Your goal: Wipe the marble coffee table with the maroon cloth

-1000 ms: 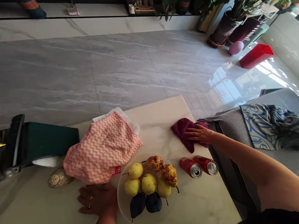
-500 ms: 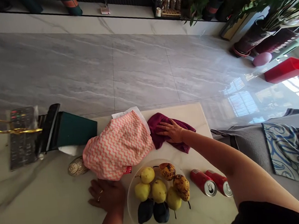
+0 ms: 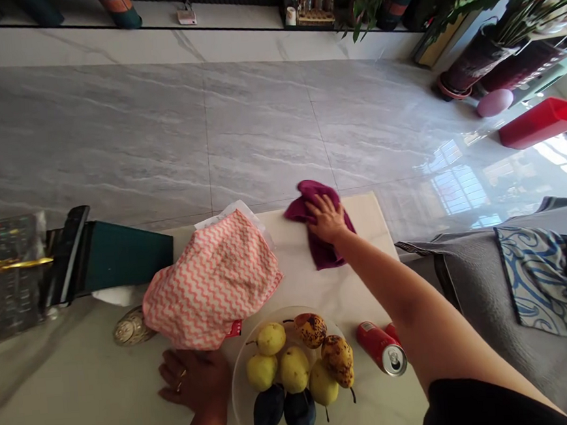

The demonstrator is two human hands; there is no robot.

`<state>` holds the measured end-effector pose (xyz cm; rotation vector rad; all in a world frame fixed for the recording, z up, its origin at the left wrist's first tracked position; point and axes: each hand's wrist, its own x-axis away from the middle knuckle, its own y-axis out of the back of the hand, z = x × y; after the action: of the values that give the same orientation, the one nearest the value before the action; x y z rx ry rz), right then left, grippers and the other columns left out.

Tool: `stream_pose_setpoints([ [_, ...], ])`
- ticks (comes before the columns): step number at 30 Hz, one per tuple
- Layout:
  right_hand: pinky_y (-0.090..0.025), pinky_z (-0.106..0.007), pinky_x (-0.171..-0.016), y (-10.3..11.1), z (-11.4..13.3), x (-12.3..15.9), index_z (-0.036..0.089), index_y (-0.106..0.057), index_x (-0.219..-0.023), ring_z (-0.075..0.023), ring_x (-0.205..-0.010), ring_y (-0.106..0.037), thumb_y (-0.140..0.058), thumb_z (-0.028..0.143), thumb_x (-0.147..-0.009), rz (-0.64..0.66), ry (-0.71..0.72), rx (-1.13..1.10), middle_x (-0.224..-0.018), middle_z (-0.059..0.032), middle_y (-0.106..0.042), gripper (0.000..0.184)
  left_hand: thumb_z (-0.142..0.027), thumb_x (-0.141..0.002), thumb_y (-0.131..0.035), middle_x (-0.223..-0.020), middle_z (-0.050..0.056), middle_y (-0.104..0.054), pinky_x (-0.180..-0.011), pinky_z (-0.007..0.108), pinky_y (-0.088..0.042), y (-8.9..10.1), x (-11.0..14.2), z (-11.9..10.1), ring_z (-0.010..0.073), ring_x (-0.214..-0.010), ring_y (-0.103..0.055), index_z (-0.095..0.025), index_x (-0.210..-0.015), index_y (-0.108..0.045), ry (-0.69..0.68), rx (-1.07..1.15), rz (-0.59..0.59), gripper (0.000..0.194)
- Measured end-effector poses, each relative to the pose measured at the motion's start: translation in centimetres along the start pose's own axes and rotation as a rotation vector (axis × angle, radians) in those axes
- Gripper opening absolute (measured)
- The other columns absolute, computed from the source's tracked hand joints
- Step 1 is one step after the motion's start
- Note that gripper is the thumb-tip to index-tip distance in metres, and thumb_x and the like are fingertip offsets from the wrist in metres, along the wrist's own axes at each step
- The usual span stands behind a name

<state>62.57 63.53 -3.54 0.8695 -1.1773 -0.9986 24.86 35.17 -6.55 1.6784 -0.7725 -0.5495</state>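
My right hand [image 3: 326, 218] lies with fingers spread on a bunched purple cloth [image 3: 328, 251], pressing it against the tabletop near the far edge. Flat on the table, with its fingers apart and a ring on one of them, rests my left hand [image 3: 196, 378]. Just beyond it is a pink-and-white zigzag cloth [image 3: 215, 280], draped over something mostly hidden; a bit of white and a red corner show from under it. Right of my left hand stands a clear plate [image 3: 238, 399] holding yellow pears [image 3: 294, 369], spotted brownish pears [image 3: 311, 329] and two dark fruits [image 3: 300, 409].
Red cans [image 3: 380, 347] lie by my right forearm, one partly hidden. On the left are a dark green box [image 3: 124, 254], a remote in a plastic sleeve [image 3: 14, 279] and a small ornate object [image 3: 131, 328]. A grey sofa [image 3: 480, 282] borders the table's right side.
My right hand has pushed the purple cloth toward the far table edge, and the cloth is now more bunched. My left hand stays flat on the table. The view has shifted slightly.
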Motion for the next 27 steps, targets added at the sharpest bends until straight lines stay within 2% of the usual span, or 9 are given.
stream_pose_setpoints([
  [3, -0.021, -0.080, -0.143, 0.8, -7.5, 2.7, 0.033, -0.038, -0.186, -0.0384, -0.185, -0.012, -0.050, 0.046, -0.116, -0.024, -0.256, -0.008, -0.200, -0.0069, -0.015, 0.072, -0.049, -0.113, -0.032, -0.187, 0.033, -0.037, -0.136, 0.092, -0.027, 0.2, 0.2, -0.1, 0.0553, -0.176, -0.032, -0.015, -0.182, -0.030, -0.015, 0.016, -0.001, 0.077],
  [5, -0.029, -0.077, -0.142, 0.9, -11.1, 4.6, 0.033, -0.034, -0.187, -0.0377, -0.185, -0.013, -0.043, 0.049, -0.118, -0.029, -0.388, -0.019, -0.201, -0.0058, -0.013, 0.071, -0.047, -0.112, -0.034, -0.188, 0.032, -0.036, -0.135, 0.094, -0.027, 0.3, 0.3, -0.1, 0.0565, -0.176, -0.031, -0.019, -0.185, -0.024, -0.031, 0.021, 0.003, 0.078],
  [7, -0.036, -0.072, -0.140, 0.7, -12.9, 5.9, 0.031, -0.031, -0.188, -0.0370, -0.184, -0.015, -0.038, 0.051, -0.118, -0.037, -0.494, -0.043, -0.201, -0.0077, -0.013, 0.073, -0.043, -0.110, -0.038, -0.187, 0.033, -0.037, -0.133, 0.097, -0.029, 0.3, 0.3, 0.0, 0.0588, -0.174, -0.033, -0.018, -0.185, -0.023, -0.051, 0.016, -0.002, 0.080],
  [10, -0.036, -0.069, -0.140, 0.1, -12.3, 6.2, 0.025, -0.029, -0.189, -0.0376, -0.183, -0.016, -0.038, 0.049, -0.118, -0.061, -0.605, -0.059, -0.200, -0.0131, -0.014, 0.075, -0.041, -0.110, -0.040, -0.185, 0.037, -0.038, -0.130, 0.100, -0.030, 0.1, 0.2, 0.3, 0.0617, -0.172, -0.035, -0.013, -0.184, -0.025, -0.073, 0.021, -0.013, 0.080],
  [13, -0.029, -0.071, -0.140, -0.6, -8.8, 4.8, 0.020, -0.032, -0.188, -0.0403, -0.182, -0.013, -0.043, 0.046, -0.118, -0.088, -0.566, -0.040, -0.199, -0.0168, -0.015, 0.075, -0.041, -0.111, -0.038, -0.183, 0.039, -0.039, -0.129, 0.100, -0.030, 0.0, 0.1, 0.3, 0.0624, -0.172, -0.035, -0.010, -0.183, -0.029, -0.061, 0.036, -0.012, 0.079],
  [17, -0.022, -0.072, -0.142, -1.8, -0.6, 2.2, 0.023, -0.041, -0.184, -0.0394, -0.182, -0.014, -0.050, 0.046, -0.117, -0.086, -0.223, -0.056, -0.199, -0.0148, -0.019, 0.071, -0.043, -0.110, -0.037, -0.179, 0.042, -0.044, -0.126, 0.101, -0.032, 0.0, -0.1, 0.0, 0.0633, -0.170, -0.039, -0.001, -0.176, -0.040, -0.043, 0.041, -0.039, 0.079],
  [22, -0.012, -0.074, -0.146, -3.5, 10.8, 0.1, 0.029, -0.041, -0.184, -0.0380, -0.185, -0.008, -0.061, 0.045, -0.111, 0.082, 0.165, -0.088, -0.200, -0.0096, -0.013, 0.078, -0.045, -0.110, -0.037, -0.178, 0.042, -0.046, -0.125, 0.101, -0.034, -0.3, -0.2, 0.5, 0.0631, -0.169, -0.041, 0.003, -0.169, -0.048, -0.055, 0.029, -0.050, 0.078],
  [24, -0.008, -0.074, -0.147, -3.9, 13.6, -0.2, 0.026, -0.034, -0.187, -0.0375, -0.186, -0.004, -0.064, 0.043, -0.107, 0.140, 0.246, -0.094, -0.201, -0.0105, -0.007, 0.086, -0.043, -0.109, -0.040, -0.178, 0.042, -0.046, -0.125, 0.101, -0.034, -0.5, -0.1, 0.8, 0.0628, -0.169, -0.041, 0.001, -0.170, -0.048, -0.056, 0.020, -0.055, 0.076],
  [27, -0.004, -0.072, -0.149, -4.1, 15.3, -0.8, 0.023, -0.027, -0.189, -0.0366, -0.186, -0.003, -0.065, 0.038, -0.105, 0.168, 0.326, -0.103, -0.200, -0.0105, -0.005, 0.093, -0.037, -0.107, -0.046, -0.179, 0.042, -0.044, -0.124, 0.101, -0.035, -0.7, -0.1, 1.2, 0.0632, -0.170, -0.040, -0.007, -0.175, -0.042, -0.064, 0.013, -0.049, 0.075],
])
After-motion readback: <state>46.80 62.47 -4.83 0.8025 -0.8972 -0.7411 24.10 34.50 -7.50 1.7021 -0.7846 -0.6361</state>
